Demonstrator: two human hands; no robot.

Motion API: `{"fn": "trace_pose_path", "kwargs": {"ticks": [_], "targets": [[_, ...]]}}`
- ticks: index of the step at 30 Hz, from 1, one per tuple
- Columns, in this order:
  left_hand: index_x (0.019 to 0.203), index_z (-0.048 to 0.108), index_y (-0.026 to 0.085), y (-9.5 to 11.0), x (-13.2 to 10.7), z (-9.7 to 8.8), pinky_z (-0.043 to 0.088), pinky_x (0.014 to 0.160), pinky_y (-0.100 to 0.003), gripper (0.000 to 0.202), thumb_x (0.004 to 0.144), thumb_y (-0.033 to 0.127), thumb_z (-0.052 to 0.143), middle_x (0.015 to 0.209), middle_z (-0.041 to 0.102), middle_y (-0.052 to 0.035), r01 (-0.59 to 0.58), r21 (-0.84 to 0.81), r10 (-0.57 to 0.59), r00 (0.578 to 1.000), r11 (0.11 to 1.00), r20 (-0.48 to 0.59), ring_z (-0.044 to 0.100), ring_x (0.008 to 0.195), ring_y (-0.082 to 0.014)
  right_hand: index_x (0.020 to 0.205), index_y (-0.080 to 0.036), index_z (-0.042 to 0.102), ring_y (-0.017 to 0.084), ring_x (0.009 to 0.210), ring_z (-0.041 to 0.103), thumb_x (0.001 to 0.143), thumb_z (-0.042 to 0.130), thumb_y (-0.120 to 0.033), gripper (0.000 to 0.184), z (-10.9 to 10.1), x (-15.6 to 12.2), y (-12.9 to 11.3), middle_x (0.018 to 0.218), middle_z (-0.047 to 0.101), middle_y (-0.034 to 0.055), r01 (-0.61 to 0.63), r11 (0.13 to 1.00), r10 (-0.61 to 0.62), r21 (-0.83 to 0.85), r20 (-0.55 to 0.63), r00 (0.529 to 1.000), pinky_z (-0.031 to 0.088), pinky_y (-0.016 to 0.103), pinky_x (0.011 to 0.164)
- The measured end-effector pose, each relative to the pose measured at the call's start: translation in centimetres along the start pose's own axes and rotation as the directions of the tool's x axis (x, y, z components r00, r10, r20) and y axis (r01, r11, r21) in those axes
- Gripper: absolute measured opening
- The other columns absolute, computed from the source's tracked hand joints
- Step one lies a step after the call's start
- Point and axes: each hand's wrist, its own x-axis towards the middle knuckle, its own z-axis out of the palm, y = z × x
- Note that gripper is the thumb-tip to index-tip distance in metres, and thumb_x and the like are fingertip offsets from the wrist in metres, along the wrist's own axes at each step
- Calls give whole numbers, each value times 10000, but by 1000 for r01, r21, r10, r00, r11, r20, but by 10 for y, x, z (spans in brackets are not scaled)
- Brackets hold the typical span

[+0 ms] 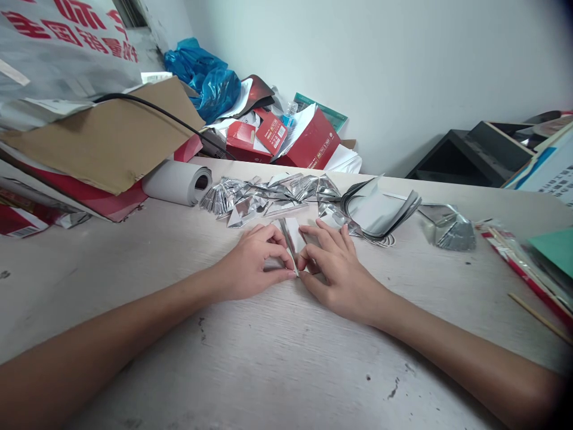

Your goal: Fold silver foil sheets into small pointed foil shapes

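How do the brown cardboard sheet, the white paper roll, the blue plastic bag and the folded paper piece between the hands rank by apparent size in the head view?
1. brown cardboard sheet
2. blue plastic bag, though it lies farther back, so its true size is unsure
3. white paper roll
4. folded paper piece, partly covered by the left hand and right hand

From my station, the folded paper piece (292, 239) is largely covered by the left hand (250, 263) and right hand (333, 272); I cannot read its full outline. Both forearms run off the lower edge. The red-lettered bag (67, 42) is cut off top left, its print incomplete.
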Motion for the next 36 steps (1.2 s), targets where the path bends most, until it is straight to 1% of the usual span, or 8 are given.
{"fn": "trace_pose_path", "kwargs": {"ticks": [3, 8, 14, 20, 24, 27, 33, 36], "targets": [[885, 787, 290, 1, 0, 0, 405, 1062, -405, 31, 891, 317, 772, 1068, 592, -8, 15, 12, -15, 1000, 1000, -3, 563, 1102, -171, 984, -255, 668, 300, 1658, 79, 911, 504, -354, 205, 1, 1, 0, 1638, 368, 12, 1, 1000, -1, -3, 3, 1000, -16, 736, 1294], [888, 783, 300, 4, -1, 0, 373, 1075, -425, 33, 900, 322, 762, 1067, 592, 2, 40, 38, -40, 999, 998, 4, 560, 1110, -178, 996, -273, 652, 261, 1665, 47, 917, 490, -345, 194, 0, 0, 0, 1649, 342, -13, -10, 1000, 10, 6, 32, 999, -42, 706, 1308], [880, 781, 316, 4, -1, 1, 321, 1101, -470, 30, 883, 346, 783, 1078, 593, 1, 93, 86, -92, 996, 992, -6, 549, 1140, -198, 1003, -278, 638, 245, 1667, 31, 938, 467, -361, 200, -2, 1, 1, 1656, 325, -23, -10, 1000, 9, 12, 53, 999, -47, 700, 1311], [862, 779, 315, 8, 1, 1, 294, 1109, -476, 39, 861, 345, 804, 1075, 591, 8, 146, 93, -146, 989, 985, -4, 536, 1144, -203, 1015, -262, 625, 266, 1665, 49, 948, 458, -362, 207, 0, -1, 0, 1658, 330, 1, 0, 1000, 1, -28, 41, 999, -31, 716, 1308], [824, 774, 306, 15, 0, 5, 301, 1087, -494, 56, 844, 350, 802, 1079, 579, -7, 239, 105, -235, 971, 965, -52, 503, 1149, -228, 1033, -252, 605, 270, 1665, 52, 936, 456, -336, 197, 1, -1, -1, 1666, 315, 20, 7, 999, -5, -51, 44, 999, -35, 726, 1300], [828, 762, 299, 21, -3, 9, 313, 1039, -511, 72, 875, 350, 746, 1094, 576, -18, 301, 130, -293, 953, 945, -81, 486, 1152, -243, 1048, -245, 589, 273, 1664, 58, 931, 456, -338, 200, 0, 0, -1, 1666, 314, 31, 7, 998, -5, -55, 48, 999, -37, 731, 1297], [836, 752, 291, 24, -5, 14, 303, 1001, -532, 122, 906, 363, 684, 1140, 583, -35, 312, 161, -299, 949, 936, -102, 468, 1170, -263, 1026, -219, 585, 322, 1653, 91, 929, 466, -317, 183, 0, -1, -2, 1655, 333, 64, 28, 997, -26, -71, 34, 999, 10, 775, 1274], [821, 745, 281, 24, -5, 15, 307, 993, -527, 133, 910, 334, 661, 1149, 587, -36, 298, 174, -282, 953, 938, -113, 472, 1164, -260, 1026, -222, 583, 320, 1653, 90, 923, 463, -296, 175, 0, -1, -3, 1652, 332, 63, 26, 996, -23, -83, 40, 999, 19, 775, 1275]]}}
